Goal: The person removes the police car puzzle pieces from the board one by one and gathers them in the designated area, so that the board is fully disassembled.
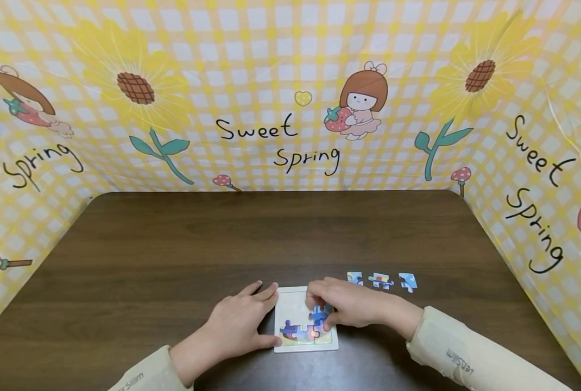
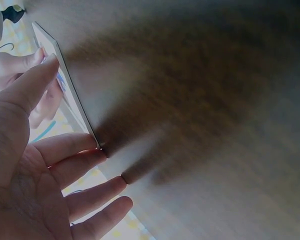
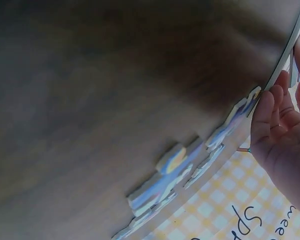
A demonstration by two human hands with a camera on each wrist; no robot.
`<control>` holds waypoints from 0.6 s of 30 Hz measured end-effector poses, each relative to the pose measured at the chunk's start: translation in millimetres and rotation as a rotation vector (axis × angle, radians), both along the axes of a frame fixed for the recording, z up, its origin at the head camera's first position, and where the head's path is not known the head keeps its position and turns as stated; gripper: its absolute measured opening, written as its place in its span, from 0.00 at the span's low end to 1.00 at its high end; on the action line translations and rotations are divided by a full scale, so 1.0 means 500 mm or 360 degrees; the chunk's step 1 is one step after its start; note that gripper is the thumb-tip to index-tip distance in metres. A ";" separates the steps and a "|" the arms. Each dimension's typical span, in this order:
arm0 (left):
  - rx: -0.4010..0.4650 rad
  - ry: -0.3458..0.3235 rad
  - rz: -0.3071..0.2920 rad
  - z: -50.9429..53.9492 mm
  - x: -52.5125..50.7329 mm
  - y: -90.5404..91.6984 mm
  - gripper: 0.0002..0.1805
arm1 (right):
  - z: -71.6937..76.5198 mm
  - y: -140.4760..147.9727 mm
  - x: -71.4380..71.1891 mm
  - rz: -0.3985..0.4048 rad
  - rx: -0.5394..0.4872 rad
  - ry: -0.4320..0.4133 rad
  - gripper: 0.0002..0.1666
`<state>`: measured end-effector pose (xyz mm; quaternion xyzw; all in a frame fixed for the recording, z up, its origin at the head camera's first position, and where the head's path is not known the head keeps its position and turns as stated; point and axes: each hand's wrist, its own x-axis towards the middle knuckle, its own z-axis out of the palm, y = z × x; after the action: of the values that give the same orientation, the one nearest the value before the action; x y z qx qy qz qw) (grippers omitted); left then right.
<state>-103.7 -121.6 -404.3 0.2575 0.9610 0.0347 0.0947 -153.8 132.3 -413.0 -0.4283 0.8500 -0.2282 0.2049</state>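
Observation:
A white square puzzle tray (image 1: 307, 348) lies near the table's front, with joined pieces (image 1: 306, 334) along its lower edge. My left hand (image 1: 239, 324) rests at the tray's left side, fingers extended, thumb by the lower left corner; in the left wrist view the hand (image 2: 45, 155) touches the edge of the tray (image 2: 76, 95). Over the tray's right side, my right hand (image 1: 351, 304) has bent fingers and pinches a blue piece (image 1: 318, 315) above the bottom row. In the right wrist view the curled fingers of this hand (image 3: 285, 130) partly hide the piece.
Three loose puzzle pieces, one left (image 1: 354, 278), one middle (image 1: 380, 281) and one right (image 1: 408, 281), lie on the brown table (image 1: 271, 233) beyond my right forearm. A yellow checked cloth (image 1: 261, 65) with printed flowers stands around the table's back and sides.

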 end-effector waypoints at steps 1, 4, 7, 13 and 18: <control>-0.0003 0.0001 0.0000 0.000 0.000 0.000 0.47 | 0.000 0.001 0.000 -0.0001 -0.0011 -0.0016 0.19; -0.0005 0.0005 -0.0005 -0.001 -0.002 0.001 0.47 | -0.001 0.003 0.001 -0.0004 -0.0056 -0.0092 0.18; -0.0001 0.0017 -0.0013 -0.003 -0.002 0.000 0.47 | -0.002 0.003 0.000 -0.0001 -0.0109 -0.0173 0.16; 0.0021 0.0028 -0.0019 -0.005 -0.002 -0.002 0.47 | -0.004 0.007 -0.004 0.0016 -0.0220 -0.0275 0.14; 0.0030 0.0028 -0.0025 -0.004 -0.001 -0.003 0.47 | -0.005 0.009 -0.007 0.0025 -0.0275 -0.0304 0.13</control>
<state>-104.4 -123.4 -406.5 0.2662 0.9594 0.0409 0.0841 -157.2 136.7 -415.6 -0.4272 0.8004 -0.3388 0.2491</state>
